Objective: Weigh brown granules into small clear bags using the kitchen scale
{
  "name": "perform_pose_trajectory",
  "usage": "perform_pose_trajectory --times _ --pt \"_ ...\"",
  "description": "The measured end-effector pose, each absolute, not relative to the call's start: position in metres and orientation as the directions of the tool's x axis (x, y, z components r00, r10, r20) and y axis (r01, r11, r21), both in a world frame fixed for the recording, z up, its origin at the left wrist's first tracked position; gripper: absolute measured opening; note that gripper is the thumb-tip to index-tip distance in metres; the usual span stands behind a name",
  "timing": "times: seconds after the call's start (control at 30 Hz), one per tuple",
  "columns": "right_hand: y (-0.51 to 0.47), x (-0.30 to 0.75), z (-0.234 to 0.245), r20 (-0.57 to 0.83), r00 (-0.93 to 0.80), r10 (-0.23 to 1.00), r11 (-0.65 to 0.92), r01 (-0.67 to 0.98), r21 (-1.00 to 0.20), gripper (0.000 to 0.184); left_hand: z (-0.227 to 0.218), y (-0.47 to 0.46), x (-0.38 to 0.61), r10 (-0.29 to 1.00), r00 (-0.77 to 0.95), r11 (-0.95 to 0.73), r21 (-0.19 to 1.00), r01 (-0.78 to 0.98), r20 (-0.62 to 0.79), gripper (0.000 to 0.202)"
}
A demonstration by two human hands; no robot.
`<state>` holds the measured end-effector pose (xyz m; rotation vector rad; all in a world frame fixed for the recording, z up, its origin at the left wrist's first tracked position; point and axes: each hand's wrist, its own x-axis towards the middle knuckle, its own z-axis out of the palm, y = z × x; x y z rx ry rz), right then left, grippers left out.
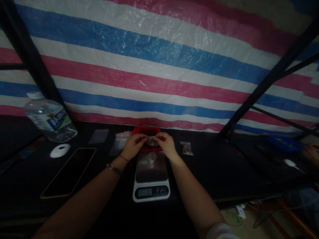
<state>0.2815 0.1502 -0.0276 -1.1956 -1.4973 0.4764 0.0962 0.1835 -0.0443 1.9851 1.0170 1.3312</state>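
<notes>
Head view: both hands [151, 143] pinch a small filled bag [150, 142] above the red tray [146, 130].

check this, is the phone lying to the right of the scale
No, the phone lies on the table left of the scale, below the water bottle.

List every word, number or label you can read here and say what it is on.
Nothing reads clearly.
Water bottle: blue-and-white label with white characters, too blurred to read.
Kitchen scale: the display shows no legible digits; button marks are too small.
Small filled bag, right of the right hand: no print visible.
</notes>
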Motion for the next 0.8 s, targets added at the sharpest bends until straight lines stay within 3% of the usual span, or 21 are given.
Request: perform_pose_trajectory --times 0.27,0.63,0.8 --pt "0.1481 0.2809 -0.0271 0.541 0.117 0.833 0.452 0.420 -0.787 0.010 -0.0480 0.1881 0.0983 0.901 0.136 -0.430 0.887 0.168 0.411 0.024" --pt "0.1546 0.2824 -0.0355 0.496 0.156 0.854 0.409 0.386 -0.827 0.014 -0.0483 0.1894 0.0948 0.908 0.153 -0.416 0.883 0.218 0.390 0.019" --pt "0.1542 0.2825 -0.0359 0.503 0.109 0.857 0.433 0.378 -0.819 0.011 -0.0515 0.1892 0.0973 0.900 0.168 -0.424 0.897 0.124 0.403 0.021"
